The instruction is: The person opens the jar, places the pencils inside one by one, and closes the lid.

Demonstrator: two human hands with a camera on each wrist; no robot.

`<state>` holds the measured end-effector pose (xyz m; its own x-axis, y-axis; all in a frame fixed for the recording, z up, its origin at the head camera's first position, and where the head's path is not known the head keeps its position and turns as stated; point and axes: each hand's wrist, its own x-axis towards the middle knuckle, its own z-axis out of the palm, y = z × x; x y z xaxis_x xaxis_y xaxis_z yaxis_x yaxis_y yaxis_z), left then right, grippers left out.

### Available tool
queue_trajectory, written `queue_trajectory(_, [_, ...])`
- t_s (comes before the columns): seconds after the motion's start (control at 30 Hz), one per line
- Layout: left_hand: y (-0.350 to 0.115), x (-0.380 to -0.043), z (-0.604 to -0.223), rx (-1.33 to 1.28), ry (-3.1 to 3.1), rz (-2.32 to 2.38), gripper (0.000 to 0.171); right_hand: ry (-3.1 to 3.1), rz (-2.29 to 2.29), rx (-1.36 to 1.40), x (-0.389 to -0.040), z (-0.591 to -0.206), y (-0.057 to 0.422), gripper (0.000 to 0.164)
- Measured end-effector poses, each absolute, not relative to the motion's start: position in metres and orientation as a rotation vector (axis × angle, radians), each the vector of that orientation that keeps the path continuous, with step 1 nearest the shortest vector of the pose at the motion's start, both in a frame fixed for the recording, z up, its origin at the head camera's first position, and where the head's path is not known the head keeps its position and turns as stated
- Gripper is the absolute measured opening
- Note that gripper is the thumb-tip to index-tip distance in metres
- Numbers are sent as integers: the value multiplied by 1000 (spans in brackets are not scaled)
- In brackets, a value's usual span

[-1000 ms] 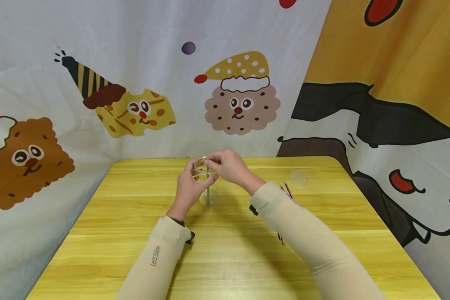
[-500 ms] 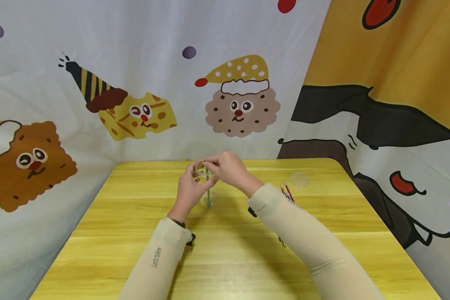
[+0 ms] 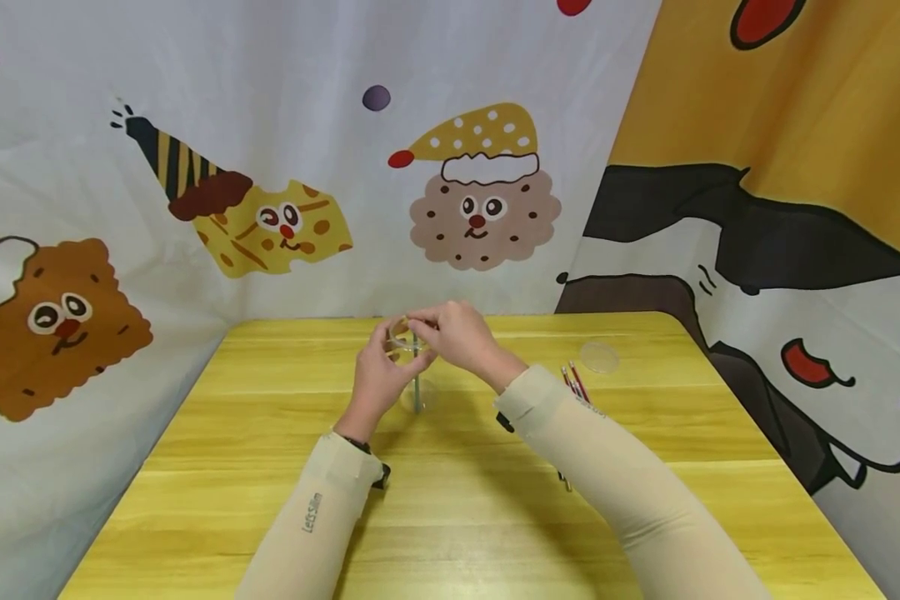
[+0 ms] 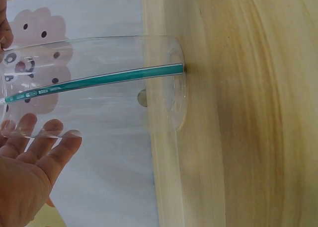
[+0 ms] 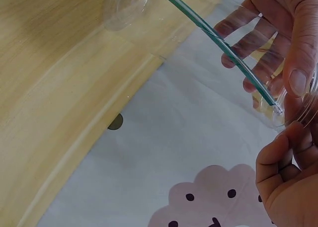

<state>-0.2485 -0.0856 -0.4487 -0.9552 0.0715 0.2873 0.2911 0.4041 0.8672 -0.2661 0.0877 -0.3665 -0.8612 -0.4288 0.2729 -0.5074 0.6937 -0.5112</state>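
A tall clear plastic jar (image 4: pixel 114 113) stands upright on the table, with a green pencil (image 4: pixel 109 78) leaning inside it. The pencil's lower end meets the jar's bottom; its upper end (image 5: pixel 273 107) lies just inside the mouth. My left hand (image 3: pixel 377 375) grips the upper part of the jar, fingers on one side and thumb on the other. At the rim, my right hand (image 3: pixel 461 337) has its fingers curled, seeming to pinch the edge; the exact contact is partly hidden. In the right wrist view those curled fingers (image 5: pixel 273 162) sit beside the mouth.
Several pencils (image 3: pixel 576 383) lie on the wooden table (image 3: pixel 270 467), partly hidden under my right forearm. A clear round lid (image 3: pixel 599 357) lies farther back on the right. A printed curtain (image 3: pixel 292 75) hangs close behind the table.
Both hands stay at the top of the jar, and the pencil remains inside. My right fingers shift very slightly at the rim; the head view bobs a little.
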Motion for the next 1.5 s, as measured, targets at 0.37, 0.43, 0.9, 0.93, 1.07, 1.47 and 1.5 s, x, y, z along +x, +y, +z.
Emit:
queue_trajectory(0.37, [-85, -248, -448, -329, -2428, -1605, 79, -2696, 1128, 805, -267, -361, 103, 33])
queue_trajectory(0.43, [-85, -248, -448, -330, -2421, -1606, 78, -2665, 1158, 791, -268, -360, 112, 32])
queue_trajectory(0.9, [-84, -248, -449, -321, -2410, -1675, 84, -2821, 1131, 418, -267, -387, 238, 30])
queue_trajectory(0.93, [-84, -248, -449, -321, -2412, -1671, 85, -2848, 1118, 389, -266, -392, 248, 32])
queue_trajectory(1.07, [-84, -249, -449, -321, -2422, -1638, 84, -2958, 1041, 289, -260, -413, 282, 35])
queue_trajectory(1.47, [-84, -246, -446, -308, -2431, -1629, 80, -3144, 847, 65, -259, -445, 326, 45])
queue_trajectory(1.5, [-84, -246, -446, -307, -2434, -1629, 80, -3150, 845, 47, -261, -448, 328, 45])
